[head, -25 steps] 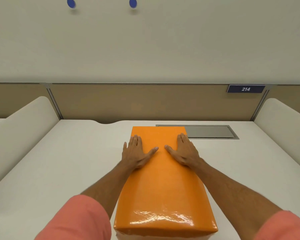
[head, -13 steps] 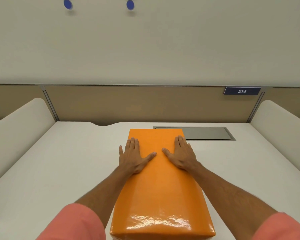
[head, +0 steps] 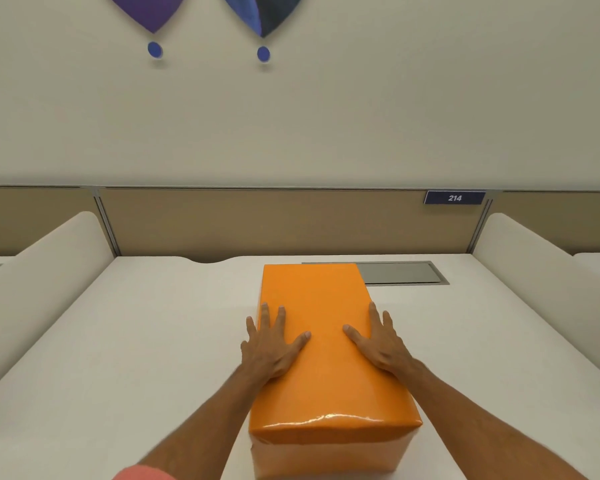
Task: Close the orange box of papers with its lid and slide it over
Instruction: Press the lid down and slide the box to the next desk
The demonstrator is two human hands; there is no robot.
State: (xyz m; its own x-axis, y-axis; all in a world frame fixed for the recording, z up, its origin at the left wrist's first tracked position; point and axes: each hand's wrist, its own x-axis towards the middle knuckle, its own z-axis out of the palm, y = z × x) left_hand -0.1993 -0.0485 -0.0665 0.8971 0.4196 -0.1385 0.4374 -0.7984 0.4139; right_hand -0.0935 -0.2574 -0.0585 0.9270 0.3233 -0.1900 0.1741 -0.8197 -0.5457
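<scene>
The orange box (head: 321, 382) lies lengthwise on the white desk (head: 146, 341), with its glossy orange lid (head: 312, 292) seated over it so no papers show. My left hand (head: 271, 344) lies flat on the lid's left edge, fingers spread, the outer fingers hanging over the side. My right hand (head: 378, 341) lies flat on the lid's right edge in the same way. Neither hand grips anything.
A grey cable hatch (head: 402, 273) is set in the desk behind the box's far right corner. Rounded white dividers stand at the left (head: 39, 271) and right (head: 541, 268). A tan partition (head: 257, 220) with a sign reading 214 (head: 454, 197) closes the back.
Both hands slid apart from the middle of the lid to its side edges and slightly nearer to me. The view tilted up, showing more wall and the box's near end.
</scene>
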